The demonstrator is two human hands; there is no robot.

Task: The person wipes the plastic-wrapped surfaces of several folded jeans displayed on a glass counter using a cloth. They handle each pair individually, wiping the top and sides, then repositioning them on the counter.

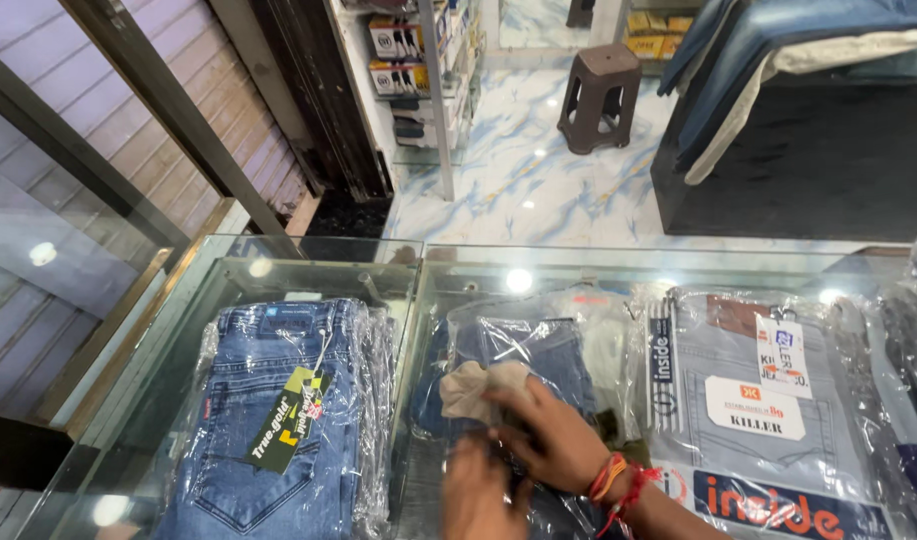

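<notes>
Gripping a beige cloth (475, 385), right hand (550, 438) rests on bagged jeans (523, 350); left hand (478, 492) open at glass tabletop (418, 265) near edge.

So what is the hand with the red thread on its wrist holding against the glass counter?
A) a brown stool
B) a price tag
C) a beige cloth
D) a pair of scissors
C: the right hand, red thread at the wrist, presses a crumpled beige cloth on the glass counter, above the bagged jeans.
</notes>
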